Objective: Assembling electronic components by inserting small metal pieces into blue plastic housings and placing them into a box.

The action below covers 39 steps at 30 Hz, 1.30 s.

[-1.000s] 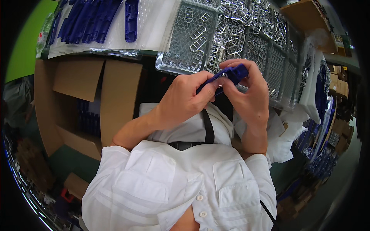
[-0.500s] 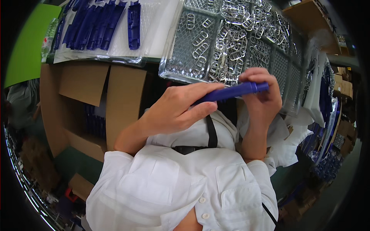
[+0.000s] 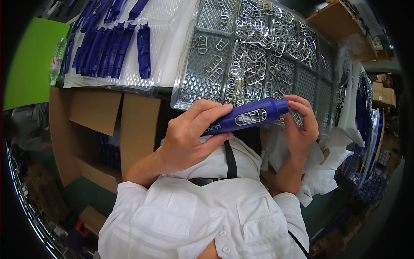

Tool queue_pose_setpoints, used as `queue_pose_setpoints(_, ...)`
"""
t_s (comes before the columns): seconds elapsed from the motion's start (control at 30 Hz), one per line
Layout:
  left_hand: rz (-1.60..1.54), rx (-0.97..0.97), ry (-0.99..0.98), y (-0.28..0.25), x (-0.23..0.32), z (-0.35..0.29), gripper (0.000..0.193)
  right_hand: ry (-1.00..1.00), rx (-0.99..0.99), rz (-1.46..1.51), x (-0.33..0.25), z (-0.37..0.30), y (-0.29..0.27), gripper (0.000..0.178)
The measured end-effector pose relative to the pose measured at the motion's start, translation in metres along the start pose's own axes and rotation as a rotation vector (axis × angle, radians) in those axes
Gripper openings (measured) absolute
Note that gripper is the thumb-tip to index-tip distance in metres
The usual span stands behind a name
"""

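Above the person's white shirt (image 3: 202, 220), both hands meet on a blue handle (image 3: 248, 117), a smooth, rounded plastic body, long and slightly tapered, with an oval window in its side where a bright metal clip (image 3: 251, 117) shows. It lies nearly level, tilted a little upward toward the right, just in front of the tray edge.

The left hand (image 3: 189, 138) wraps the handle's left half: its fingers curl over the top and its thumb presses along the underside, so the hand is closed around the plastic. The right hand (image 3: 302, 125) holds the opposite, blunt end, with fingertips gathered around the tip from above and behind; the thumb's exact contact is hidden.

Behind the handle stands a clear tray (image 3: 315, 82) with a diamond-embossed floor, split into rectangular compartments. Loose wire clips (image 3: 254, 64), shiny, oval-looped, lie heaped in several of them, thickest in the middle compartments.

Farther left, a second clear tray (image 3: 166, 52) carries a row of blue shells (image 3: 103, 47), flat-sided, elongated plastic halves laid side by side. Below it an open brown carton (image 3: 95, 116) of matte cardboard has its flaps folded outward. Crumpled white bags (image 3: 321, 172) lie just right of the right forearm. A flat green panel (image 3: 30, 60) fills the far left.
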State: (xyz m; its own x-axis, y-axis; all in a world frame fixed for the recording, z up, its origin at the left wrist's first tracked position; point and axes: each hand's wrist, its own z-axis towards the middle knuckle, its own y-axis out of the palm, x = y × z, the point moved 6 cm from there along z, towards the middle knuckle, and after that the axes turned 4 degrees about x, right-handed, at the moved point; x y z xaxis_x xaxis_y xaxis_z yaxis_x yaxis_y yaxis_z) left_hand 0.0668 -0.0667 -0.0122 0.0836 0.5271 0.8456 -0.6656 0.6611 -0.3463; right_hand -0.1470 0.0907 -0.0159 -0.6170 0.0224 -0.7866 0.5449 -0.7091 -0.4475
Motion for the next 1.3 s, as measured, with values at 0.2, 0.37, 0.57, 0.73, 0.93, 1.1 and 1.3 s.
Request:
queue_pose_setpoints(0.2,0.065,0.026,-0.006,0.003,-0.005,0.014,0.058,-0.036,-0.041,-0.27,0.022,-0.001,-0.009,0.026)
queue_pose_setpoints(0.37,0.112,0.004,-0.065,0.003,-0.012,0.032,0.058,-0.111,-0.175,-0.515,0.028,-0.003,-0.004,0.024)
queue_pose_setpoints(0.57,0.239,-0.022,0.004,0.0,-0.021,0.075,0.054,-0.114,-0.126,-0.56,0.029,-0.001,-0.006,0.025)
queue_pose_setpoints(0.73,0.455,0.02,0.103,-0.015,-0.059,0.187,0.049,-0.104,-0.096,-0.622,0.032,0.003,-0.008,0.024)
queue_pose_setpoints(0.93,0.78,0.267,0.152,-0.079,-0.146,0.37,0.054,-0.101,-0.047,-0.622,0.033,0.01,-0.008,0.022)
queue_pose_setpoints(1.1,0.421,0.492,0.21,-0.129,-0.095,0.293,0.046,-0.126,-0.076,-0.684,0.036,0.013,-0.007,0.021)
queue_pose_setpoints(1.3,0.266,1.285,0.279,-0.238,-0.049,0.011,0.03,-0.157,-0.008,-0.727,0.043,0.024,-0.003,0.019)
